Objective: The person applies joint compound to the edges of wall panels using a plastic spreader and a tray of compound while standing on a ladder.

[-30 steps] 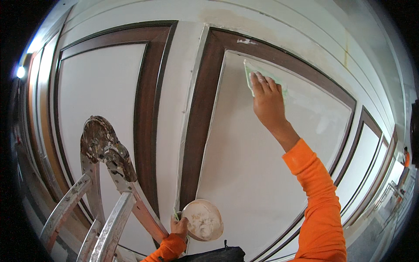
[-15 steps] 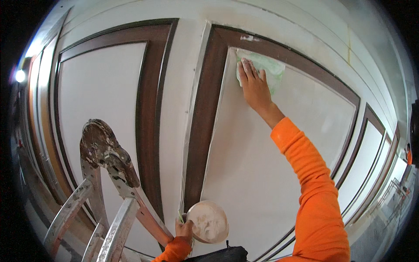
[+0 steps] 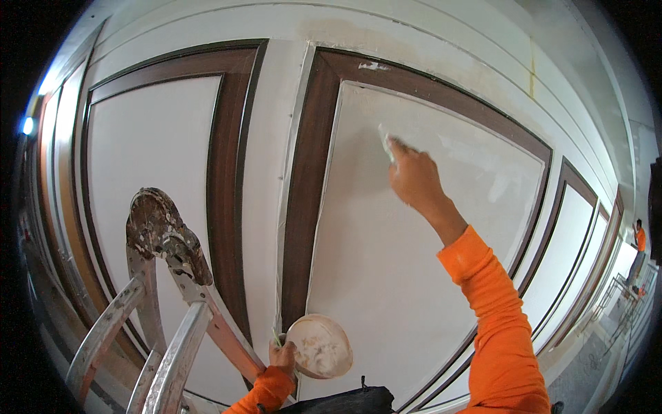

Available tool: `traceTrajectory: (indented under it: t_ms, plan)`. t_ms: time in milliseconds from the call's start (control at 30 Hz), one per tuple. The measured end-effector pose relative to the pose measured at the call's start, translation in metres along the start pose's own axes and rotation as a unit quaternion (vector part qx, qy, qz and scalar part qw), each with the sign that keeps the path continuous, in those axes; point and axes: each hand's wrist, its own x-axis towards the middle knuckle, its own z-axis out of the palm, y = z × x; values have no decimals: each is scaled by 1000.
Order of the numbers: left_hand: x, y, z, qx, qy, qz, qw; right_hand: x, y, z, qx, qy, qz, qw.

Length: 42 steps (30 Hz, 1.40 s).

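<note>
My right hand (image 3: 417, 178) is closed around a thin, pale-green putty spreader (image 3: 386, 143), which now shows nearly edge-on. It is in front of the upper left part of a white wall panel (image 3: 386, 255); whether its edge touches the surface I cannot tell. Dark brown moulding (image 3: 303, 186) frames that panel. Low down, my left hand (image 3: 281, 355) grips the left side of a round, pale tub (image 3: 349, 353) holding white putty (image 3: 321, 346). A thin, light-green strip (image 3: 277, 337) sticks up by the left fingers.
An aluminium stepladder (image 3: 183, 359) with a paint-spattered brown top (image 3: 165, 231) stands at lower left, close to my left arm. Another framed panel (image 3: 155, 159) is behind it. Far right, a person in orange (image 3: 640, 238) stands near metal scaffolding (image 3: 614, 303).
The spreader lay flat on the panel's upper left corner under spread fingers; now it is turned edge-on, lower, in a closed right hand. The left hand still holds the tub.
</note>
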Motion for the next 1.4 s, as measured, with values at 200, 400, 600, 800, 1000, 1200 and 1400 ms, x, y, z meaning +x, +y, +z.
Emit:
traceTrajectory:
  t_ms: [200, 400, 600, 800, 1000, 1200, 1400]
  plan:
    - [-4, 3, 9, -34, 41, -27, 998, 58, 8, 16, -58, 62, 124, 989]
    - [3, -4, 11, -29, 12, 23, 999, 106, -44, 33, -5, 59, 123, 991]
    - [-2, 4, 14, -66, 26, 20, 997, 78, -24, -20, 15, 1, 81, 997]
    - [4, -6, 12, -34, 20, 35, 999, 55, 9, 13, -152, 140, -128, 970]
    - [2, -3, 9, -28, 33, 24, 999, 61, 10, 63, -227, 138, -128, 956]
    - [-16, 18, 17, -41, 29, 12, 999, 70, 22, 75, -192, 139, -129, 963]
    - [-20, 12, 17, -24, 30, 50, 998, 27, 24, 34, -146, -13, -80, 986]
